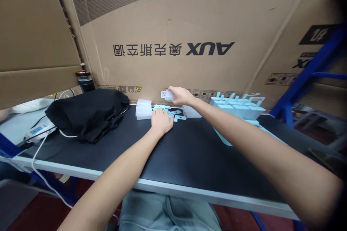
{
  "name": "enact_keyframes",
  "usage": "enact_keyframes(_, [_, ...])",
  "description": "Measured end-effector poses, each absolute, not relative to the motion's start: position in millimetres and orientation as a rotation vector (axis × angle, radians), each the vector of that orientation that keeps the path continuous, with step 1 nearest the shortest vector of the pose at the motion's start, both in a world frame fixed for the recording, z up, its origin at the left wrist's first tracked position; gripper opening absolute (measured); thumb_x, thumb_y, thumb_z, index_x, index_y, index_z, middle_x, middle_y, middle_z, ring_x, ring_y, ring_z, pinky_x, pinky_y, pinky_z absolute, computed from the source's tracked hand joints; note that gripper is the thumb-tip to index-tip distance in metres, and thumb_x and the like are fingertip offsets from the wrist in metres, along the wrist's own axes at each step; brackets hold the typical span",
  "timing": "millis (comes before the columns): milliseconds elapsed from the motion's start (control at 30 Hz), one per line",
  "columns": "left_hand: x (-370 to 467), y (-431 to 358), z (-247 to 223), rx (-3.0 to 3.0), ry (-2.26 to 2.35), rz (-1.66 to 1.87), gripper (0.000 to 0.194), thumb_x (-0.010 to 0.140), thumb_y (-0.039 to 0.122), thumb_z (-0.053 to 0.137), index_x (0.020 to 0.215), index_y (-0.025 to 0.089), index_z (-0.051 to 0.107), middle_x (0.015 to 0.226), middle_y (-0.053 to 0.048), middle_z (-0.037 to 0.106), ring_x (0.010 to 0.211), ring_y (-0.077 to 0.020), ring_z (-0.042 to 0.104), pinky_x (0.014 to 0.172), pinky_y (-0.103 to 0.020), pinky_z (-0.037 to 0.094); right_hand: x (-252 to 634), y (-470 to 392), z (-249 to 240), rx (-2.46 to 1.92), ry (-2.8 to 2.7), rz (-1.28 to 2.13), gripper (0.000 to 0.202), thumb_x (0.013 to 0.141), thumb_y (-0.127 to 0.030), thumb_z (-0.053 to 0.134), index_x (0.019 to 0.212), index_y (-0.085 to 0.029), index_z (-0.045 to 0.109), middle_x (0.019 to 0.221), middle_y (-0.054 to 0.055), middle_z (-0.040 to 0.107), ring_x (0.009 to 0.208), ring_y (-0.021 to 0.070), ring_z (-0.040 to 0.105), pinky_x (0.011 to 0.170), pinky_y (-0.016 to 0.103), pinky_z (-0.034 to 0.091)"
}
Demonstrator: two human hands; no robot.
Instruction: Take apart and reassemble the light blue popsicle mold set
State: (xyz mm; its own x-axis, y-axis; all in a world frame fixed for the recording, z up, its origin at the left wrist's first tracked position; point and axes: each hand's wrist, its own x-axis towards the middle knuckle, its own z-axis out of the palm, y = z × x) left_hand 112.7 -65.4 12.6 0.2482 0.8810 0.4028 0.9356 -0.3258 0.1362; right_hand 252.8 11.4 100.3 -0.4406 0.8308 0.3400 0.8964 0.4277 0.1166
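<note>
Though the popsicle mould (235, 110) looked complete, my left hand (162, 120), grip unclear, covered loose sticks (181, 117); my right hand (180, 96) pinched a label (165, 95).

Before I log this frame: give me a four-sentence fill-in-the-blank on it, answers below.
1. A white printed label shows at the fingertips of the ____ hand.
2. The left hand is on a pile of light ____ sticks.
3. The crumpled cloth on the table is ____ in colour.
4. The AUX lettering on the carton appears upside ____.

Missing words: right; blue; black; down.
</note>
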Motion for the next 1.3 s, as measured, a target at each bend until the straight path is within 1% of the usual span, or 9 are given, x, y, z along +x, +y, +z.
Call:
enact_keyframes(167, [112,-66,12,-2.346,-1.711,-0.653,0.048,0.091,0.047,0.033,0.111,0.009,0.056,0.131,-0.019,0.045,0.121,-0.0334,0.039,0.103,-0.045,0.026,251,11,105,-1.574,-2.45,-0.245,0.065,0.075,-0.06,0.055,0.122,-0.018,0.045,0.112,0.013,0.061,0.096,0.0261,0.058,0.072,0.031,0.042])
enact_keyframes(300, [111,-68,15,-2.447,-1.58,-0.684,0.041,0.092,0.043,0.034,0.113,0.013,0.052,0.124,-0.016,0.049,0.117,-0.0299,0.043,0.102,-0.041,0.03,276,6,113,-1.665,-2.587,-0.136,0.076,0.072,-0.07,0.051,0.123,-0.014,0.045,0.111,0.017,0.061,0.093,0.0281,0.059,0.072,0.033,0.043])
enact_keyframes(433, [114,-71,16,-2.665,-1.29,-0.632,0.039,0.093,0.043,0.033,0.115,0.018,0.053,0.124,-0.012,0.051,0.117,-0.0269,0.043,0.102,-0.038,0.031,317,-17,105,-1.574,-2.787,-0.023,0.07,0.073,-0.066,0.052,0.12,-0.014,0.05,0.115,0.015,0.059,0.098,0.0277,0.057,0.079,0.033,0.044])
enact_keyframes(567, [118,-68,13,-2.792,-1.144,-0.535,0.041,0.094,0.044,0.029,0.12,0.023,0.053,0.135,-0.006,0.048,0.128,-0.0242,0.036,0.111,-0.042,0.021,347,-48,87,-1.519,-2.851,-0.004,0.07,0.071,-0.067,0.054,0.121,-0.018,0.056,0.109,0.012,0.06,0.1,0.0284,0.055,0.083,0.036,0.042])
enact_keyframes(700, [121,-59,12,-2.818,-1.21,-0.418,0.045,0.093,0.048,0.029,0.126,0.027,0.05,0.145,-0.003,0.039,0.136,-0.0237,0.027,0.113,-0.05,0.01,360,-64,74,-1.409,-2.786,-0.062,0.073,0.074,-0.068,0.051,0.132,-0.023,0.049,0.107,0.011,0.06,0.097,0.0268,0.053,0.082,0.037,0.042])
enact_keyframes(900, [125,-49,12,-2.789,-1.155,-0.4,0.048,0.091,0.051,0.03,0.123,0.02,0.05,0.13,-0.008,0.053,0.128,-0.0246,0.037,0.113,-0.051,0.01,370,-56,61,-1.389,-2.734,-0.122,0.073,0.072,-0.071,0.051,0.124,-0.02,0.058,0.117,0.012,0.058,0.103,0.0291,0.05,0.088,0.041,0.04])
enact_keyframes(1167, [126,-48,11,-2.694,-1.242,-0.418,0.053,0.089,0.055,0.032,0.12,0.018,0.052,0.123,-0.014,0.052,0.122,-0.0292,0.042,0.109,-0.05,0.02,371,-55,58,-1.422,-2.709,-0.107,0.07,0.071,-0.07,0.053,0.117,-0.019,0.06,0.106,0.012,0.063,0.099,0.0295,0.053,0.082,0.039,0.043])
enact_keyframes(1233, [125,-49,12,-2.679,-1.296,-0.419,0.055,0.089,0.057,0.03,0.119,0.017,0.053,0.125,-0.016,0.051,0.124,-0.031,0.04,0.109,-0.052,0.019,370,-65,65,-1.341,-2.669,-0.214,0.065,0.075,-0.066,0.053,0.119,-0.018,0.058,0.108,0.012,0.061,0.102,0.0289,0.052,0.085,0.039,0.043])
enact_keyframes(1300, [125,-49,11,-2.678,-1.365,-0.417,0.058,0.088,0.06,0.028,0.119,0.017,0.052,0.131,-0.016,0.047,0.131,-0.034,0.031,0.109,-0.055,0.015,374,-78,73,-1.269,-2.49,-0.369,0.056,0.081,-0.057,0.05,0.122,-0.019,0.054,0.114,0.012,0.058,0.106,0.0271,0.05,0.091,0.039,0.039])
